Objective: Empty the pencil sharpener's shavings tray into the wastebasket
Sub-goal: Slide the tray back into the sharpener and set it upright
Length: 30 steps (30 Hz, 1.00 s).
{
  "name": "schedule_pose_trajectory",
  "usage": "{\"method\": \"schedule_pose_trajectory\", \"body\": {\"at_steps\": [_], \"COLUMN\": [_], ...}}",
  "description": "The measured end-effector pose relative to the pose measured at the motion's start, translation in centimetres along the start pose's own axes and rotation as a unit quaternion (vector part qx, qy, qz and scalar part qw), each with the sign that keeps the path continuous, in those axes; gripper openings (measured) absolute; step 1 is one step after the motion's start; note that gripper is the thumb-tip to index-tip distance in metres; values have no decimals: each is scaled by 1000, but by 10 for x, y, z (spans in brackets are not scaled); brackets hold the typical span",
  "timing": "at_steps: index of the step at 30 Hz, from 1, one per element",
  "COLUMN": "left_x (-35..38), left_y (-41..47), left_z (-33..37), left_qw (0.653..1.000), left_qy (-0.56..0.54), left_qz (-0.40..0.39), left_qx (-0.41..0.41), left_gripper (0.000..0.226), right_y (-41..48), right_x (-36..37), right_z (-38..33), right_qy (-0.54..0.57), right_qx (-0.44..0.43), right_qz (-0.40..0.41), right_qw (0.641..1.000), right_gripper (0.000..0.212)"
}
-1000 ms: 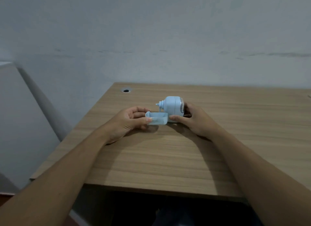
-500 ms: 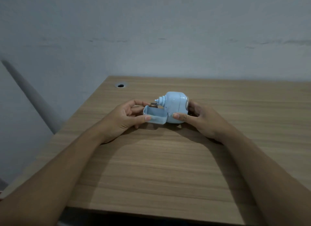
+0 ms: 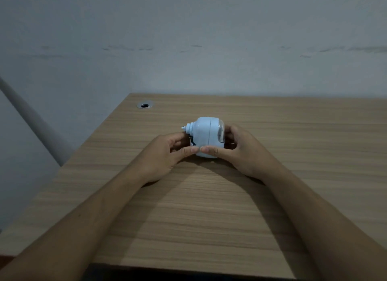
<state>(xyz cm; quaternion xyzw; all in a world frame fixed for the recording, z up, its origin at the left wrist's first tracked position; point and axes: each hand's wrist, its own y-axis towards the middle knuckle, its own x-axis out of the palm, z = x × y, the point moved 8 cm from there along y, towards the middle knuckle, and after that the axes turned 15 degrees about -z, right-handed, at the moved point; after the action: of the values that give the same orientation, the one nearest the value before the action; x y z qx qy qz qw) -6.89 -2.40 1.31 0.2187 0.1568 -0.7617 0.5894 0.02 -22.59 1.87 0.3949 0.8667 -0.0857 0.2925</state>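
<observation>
Seating the tray in the pale blue rounded plastic pencil sharpener (image 3: 206, 138).
My right hand (image 3: 240, 153) fingers grip its body; my left hand (image 3: 167, 153) thumb presses at its near edge, so I push squarely, steadying it on the wooden tabletop (image 3: 209, 218).

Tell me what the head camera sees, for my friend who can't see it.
Two bare hands, left hand and right hand, hold a pale blue sharpener just above a wooden desk. A round hole sits near the desk's back left corner, below a grey wall.
</observation>
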Motion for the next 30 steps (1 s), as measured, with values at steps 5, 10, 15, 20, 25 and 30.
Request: {"method": "schedule_pose_trajectory", "body": {"at_steps": [5,10,15,20,25,30], "left_x": [-1,-5,-7,14,19,15], "left_y": [4,2,0,5,1,-2], "left_z": [1,4,7,14,19,31], "left_qw": [997,990,986,978,978,987], "left_qy": [55,89,118,210,208,142], "left_qz": [49,111,116,-1,-14,1], "left_qx": [-6,-11,-7,17,19,74], "left_gripper": [30,27,31,56,62,58], "right_y": [-5,-9,-14,-14,-12,-9], "right_x": [2,4,4,2,2,-4], "right_z": [0,0,2,1,0,1], "right_qy": [2,15,17,-9,-17,-18], "right_qx": [14,15,5,7,-1,-13], "right_qz": [31,9,-29,-31,-16,-49], "right_qw": [999,1000,999,999,1000,999], "right_gripper": [79,89,77,84,79,69]}}
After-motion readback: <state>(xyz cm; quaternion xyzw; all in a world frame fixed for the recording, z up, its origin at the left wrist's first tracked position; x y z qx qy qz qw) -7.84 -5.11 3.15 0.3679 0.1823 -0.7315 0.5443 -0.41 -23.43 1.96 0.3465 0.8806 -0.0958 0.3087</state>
